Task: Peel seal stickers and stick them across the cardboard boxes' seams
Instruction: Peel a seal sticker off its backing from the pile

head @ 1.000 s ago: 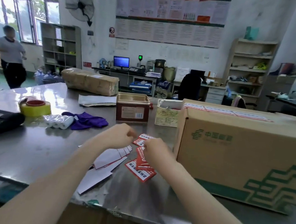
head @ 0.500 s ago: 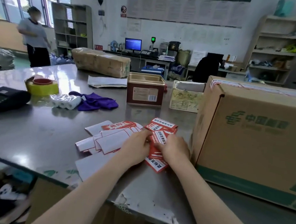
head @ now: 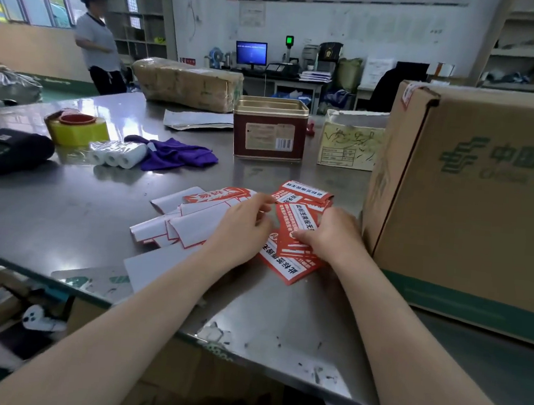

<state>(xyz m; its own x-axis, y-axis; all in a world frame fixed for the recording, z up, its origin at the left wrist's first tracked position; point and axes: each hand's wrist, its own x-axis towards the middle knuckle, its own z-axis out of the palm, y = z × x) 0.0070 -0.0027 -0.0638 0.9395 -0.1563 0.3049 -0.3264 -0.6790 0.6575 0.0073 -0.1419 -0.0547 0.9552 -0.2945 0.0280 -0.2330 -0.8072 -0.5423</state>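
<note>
Since half a second ago our hands have stayed on the same spot of the steel table (head: 63, 208), and the view has dropped and drawn closer. Our right hand (head: 331, 234) now pinches the edge of a red seal sticker (head: 300, 220) atop the sticker pile (head: 286, 263), thumb curled onto it. Our left hand (head: 243, 226) lies with curled fingers over the white backing sheets (head: 188, 224); we cannot tell whether it grips anything. The pile lies near the table's front edge, just left of the cardboard box (head: 474, 202) at the right side. The box carries a green postal emblem and green Chinese characters, cut off by the frame. The stickers bear white panels of black Chinese print, too blurred for us to read. A brown tin (head: 269, 130) behind shows a barcode label.
</note>
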